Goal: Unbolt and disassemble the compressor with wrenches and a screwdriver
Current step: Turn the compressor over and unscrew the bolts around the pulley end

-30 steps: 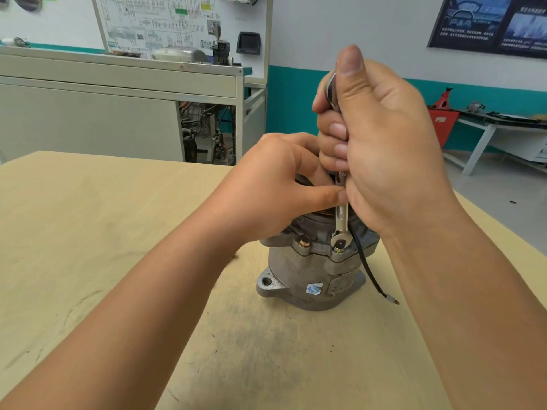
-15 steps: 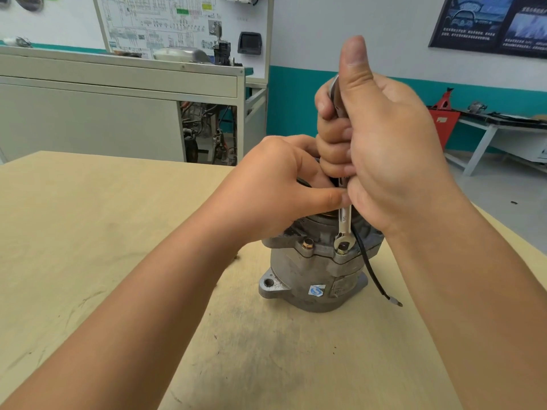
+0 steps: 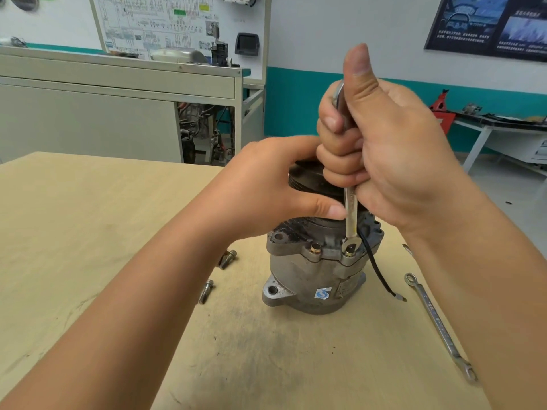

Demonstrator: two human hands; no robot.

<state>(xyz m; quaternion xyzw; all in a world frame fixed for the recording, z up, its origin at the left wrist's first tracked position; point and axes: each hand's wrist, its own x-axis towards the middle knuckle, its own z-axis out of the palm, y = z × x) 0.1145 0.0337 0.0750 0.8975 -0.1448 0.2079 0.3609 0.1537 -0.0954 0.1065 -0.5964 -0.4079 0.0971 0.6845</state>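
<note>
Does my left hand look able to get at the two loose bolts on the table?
Probably yes. The bolts lie uncovered on the table just left of the compressor. But the left hand grips the compressor's top, so it must let go first.

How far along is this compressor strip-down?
Done: two bolts lie loose on the table. In hand: the right hand grips a wrench seated on a flange bolt; the left hand holds the compressor. Left: that bolt and its neighbour.
</note>
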